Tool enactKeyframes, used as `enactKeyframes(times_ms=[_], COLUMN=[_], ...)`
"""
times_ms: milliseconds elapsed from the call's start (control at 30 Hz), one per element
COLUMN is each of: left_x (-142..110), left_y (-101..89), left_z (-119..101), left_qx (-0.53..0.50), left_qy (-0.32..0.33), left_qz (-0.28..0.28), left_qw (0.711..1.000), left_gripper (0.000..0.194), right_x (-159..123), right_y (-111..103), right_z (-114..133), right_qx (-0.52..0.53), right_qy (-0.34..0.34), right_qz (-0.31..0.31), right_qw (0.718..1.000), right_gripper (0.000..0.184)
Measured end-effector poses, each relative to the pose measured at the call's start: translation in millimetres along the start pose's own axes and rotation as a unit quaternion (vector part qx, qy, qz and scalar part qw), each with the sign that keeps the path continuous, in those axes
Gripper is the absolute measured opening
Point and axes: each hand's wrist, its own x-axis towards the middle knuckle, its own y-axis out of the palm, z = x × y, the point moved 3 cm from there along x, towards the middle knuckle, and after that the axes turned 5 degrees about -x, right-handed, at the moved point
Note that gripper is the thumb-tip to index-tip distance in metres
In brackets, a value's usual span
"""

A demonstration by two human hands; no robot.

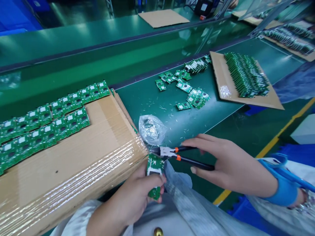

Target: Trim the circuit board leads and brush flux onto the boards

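Note:
My left hand (128, 200) grips a green circuit board (154, 173) by its lower part, just off the corner of a flat cardboard box (73, 164). My right hand (228, 160) closes around the black handles of a pair of side cutters (187, 157). Their white and orange head sits at the top edge of the board in my left hand. Rows of green circuit boards (49, 121) lie on the box to my left. A crumpled clear plastic bag (151, 129) holding something dark lies just above the cutters' head.
A green conveyor belt (157, 105) carries loose circuit boards (183, 87), scattered white clippings and a cardboard sheet (221, 75) with overlapping boards (246, 75). More boards lie on a sheet at upper right (287, 39). A brown sheet (163, 18) lies farther back.

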Motion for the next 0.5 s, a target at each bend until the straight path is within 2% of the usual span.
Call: enactKeyframes(times_ms=[133, 233, 367, 500], left_x=[-8, -18, -29, -35], left_y=[-7.6, -7.3, 3.3, 7.4], left_z=[-8, -16, -22, -22], left_qx=[0.067, 0.114, 0.121, 0.125], left_qy=[0.103, 0.148, 0.159, 0.148], left_qz=[0.03, -0.003, -0.037, -0.072], left_qw=[0.992, 0.982, 0.979, 0.978], left_gripper=[0.02, 0.035, 0.049, 0.05], right_x=[-2, -3, -3, -3], right_y=[-4, -7, -11, -15], right_z=[-3, 1, 9, 13], right_qx=[-0.052, -0.093, -0.114, -0.127], right_qy=[-0.022, -0.057, -0.114, -0.138], right_qz=[-0.064, -0.114, -0.153, -0.172], right_qw=[0.996, 0.987, 0.975, 0.967], right_gripper=[0.043, 0.041, 0.041, 0.038])
